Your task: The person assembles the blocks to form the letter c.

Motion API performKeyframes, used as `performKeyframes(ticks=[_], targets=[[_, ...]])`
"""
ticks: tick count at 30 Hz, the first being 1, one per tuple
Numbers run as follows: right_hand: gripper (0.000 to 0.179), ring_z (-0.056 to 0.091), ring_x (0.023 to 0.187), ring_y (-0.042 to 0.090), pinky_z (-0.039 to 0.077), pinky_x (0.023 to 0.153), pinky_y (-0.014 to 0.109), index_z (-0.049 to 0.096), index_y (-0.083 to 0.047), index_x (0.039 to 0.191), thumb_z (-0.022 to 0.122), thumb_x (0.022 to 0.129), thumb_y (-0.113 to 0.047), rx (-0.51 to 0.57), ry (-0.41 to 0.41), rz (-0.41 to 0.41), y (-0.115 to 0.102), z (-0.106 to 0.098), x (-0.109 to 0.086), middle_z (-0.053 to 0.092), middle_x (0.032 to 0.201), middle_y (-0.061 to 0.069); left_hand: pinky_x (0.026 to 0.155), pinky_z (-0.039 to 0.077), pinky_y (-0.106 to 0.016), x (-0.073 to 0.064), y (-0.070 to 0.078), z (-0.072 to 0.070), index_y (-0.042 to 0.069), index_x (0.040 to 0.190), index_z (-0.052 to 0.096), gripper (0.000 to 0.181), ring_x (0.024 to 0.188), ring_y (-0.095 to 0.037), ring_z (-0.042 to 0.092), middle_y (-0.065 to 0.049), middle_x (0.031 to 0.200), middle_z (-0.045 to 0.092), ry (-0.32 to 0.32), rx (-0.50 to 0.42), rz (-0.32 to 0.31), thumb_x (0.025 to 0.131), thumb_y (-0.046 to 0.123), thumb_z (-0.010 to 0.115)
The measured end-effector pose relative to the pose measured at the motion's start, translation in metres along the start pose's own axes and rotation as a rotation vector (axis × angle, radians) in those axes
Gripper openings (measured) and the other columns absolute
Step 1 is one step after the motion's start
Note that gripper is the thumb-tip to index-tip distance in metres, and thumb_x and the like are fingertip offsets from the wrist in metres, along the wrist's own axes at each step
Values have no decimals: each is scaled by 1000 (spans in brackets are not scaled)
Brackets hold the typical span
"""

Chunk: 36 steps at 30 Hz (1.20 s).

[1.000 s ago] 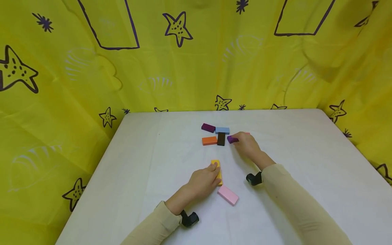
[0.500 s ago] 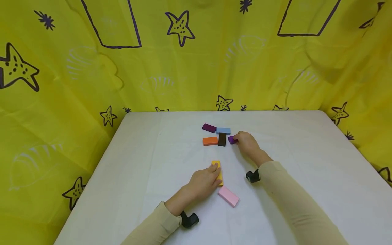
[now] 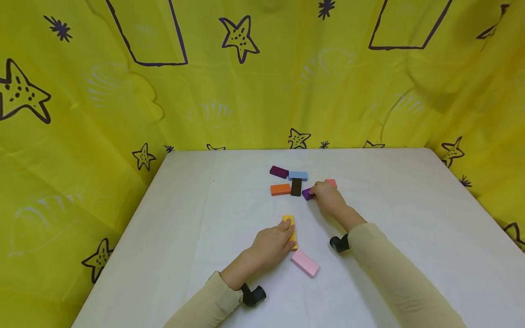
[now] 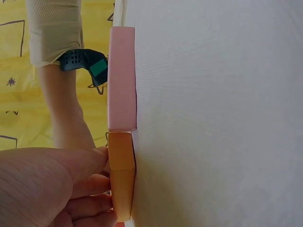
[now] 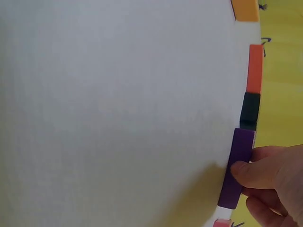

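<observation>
My left hand [image 3: 272,243] rests its thumb and fingertips on top of a yellow block [image 3: 288,219]. A pale pink block [image 3: 305,263] lies at the near end of the yellow one, their ends almost meeting. Farther out, my right hand [image 3: 329,197] pinches a purple block [image 3: 307,194]. In the right wrist view the thumb lies across the near face of the purple block [image 5: 236,158], with the fingers behind it. To its left is a dark brown block [image 3: 296,187]. A coral block [image 3: 331,183] shows partly behind my right hand.
An orange block [image 3: 280,190], a light blue block [image 3: 298,176] and a dark maroon block [image 3: 279,171] lie grouped around the brown one. The white table [image 3: 184,196] ends at a yellow patterned curtain [image 3: 262,105] at the back and sides.
My right hand has drawn the purple block slightly toward me, and the coral block behind it shows again. My left hand stays at the yellow block.
</observation>
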State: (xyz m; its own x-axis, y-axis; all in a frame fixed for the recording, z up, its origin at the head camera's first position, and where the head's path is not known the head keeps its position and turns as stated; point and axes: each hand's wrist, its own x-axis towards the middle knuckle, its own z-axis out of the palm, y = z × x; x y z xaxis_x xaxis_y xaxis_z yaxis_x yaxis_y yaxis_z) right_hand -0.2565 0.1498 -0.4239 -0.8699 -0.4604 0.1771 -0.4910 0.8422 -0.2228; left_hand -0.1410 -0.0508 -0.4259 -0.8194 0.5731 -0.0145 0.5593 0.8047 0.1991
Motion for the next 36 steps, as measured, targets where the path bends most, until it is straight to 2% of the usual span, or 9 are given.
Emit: performKeyframes(ticks=[6, 12, 20, 31, 36], targets=[[9, 59, 75, 24, 50, 74, 35, 70, 1, 88, 66, 81, 4, -34, -20, -67, -10, -2, -5, 60, 80, 10, 90, 43, -33, 0, 0, -1, 4, 133, 49, 47, 124, -20, 42, -10, 139, 42, 3, -9, 1, 95, 32, 50], [11, 60, 79, 25, 50, 77, 36, 71, 2, 91, 67, 80, 3, -24, -22, -56, -17, -1, -7, 61, 82, 11, 91, 43, -33, -1, -1, 0, 4, 132, 49, 47, 124, -19, 42, -9, 138, 43, 9, -5, 8, 95, 32, 49], [15, 61, 81, 26, 50, 78, 35, 71, 3, 93, 69, 78, 3, 15, -3, -80, -25, 2, -10, 63, 83, 12, 91, 43, -33, 0, 0, -2, 5, 133, 49, 47, 123, -19, 43, -9, 138, 43, -5, -9, 4, 95, 32, 50], [11, 61, 78, 25, 50, 76, 36, 72, 2, 88, 68, 78, 4, 15, 16, -110, -25, 3, -10, 62, 80, 10, 91, 43, -34, -1, 1, -5, 4, 132, 50, 46, 124, -19, 42, -10, 138, 43, -4, -14, 0, 95, 32, 50], [13, 61, 79, 24, 50, 77, 35, 72, 2, 91, 68, 79, 4, 23, -2, -103, -27, 2, -10, 63, 83, 10, 92, 42, -33, -1, 1, -4, 4, 133, 49, 47, 124, -19, 42, -10, 138, 43, -8, -16, -2, 95, 32, 50]])
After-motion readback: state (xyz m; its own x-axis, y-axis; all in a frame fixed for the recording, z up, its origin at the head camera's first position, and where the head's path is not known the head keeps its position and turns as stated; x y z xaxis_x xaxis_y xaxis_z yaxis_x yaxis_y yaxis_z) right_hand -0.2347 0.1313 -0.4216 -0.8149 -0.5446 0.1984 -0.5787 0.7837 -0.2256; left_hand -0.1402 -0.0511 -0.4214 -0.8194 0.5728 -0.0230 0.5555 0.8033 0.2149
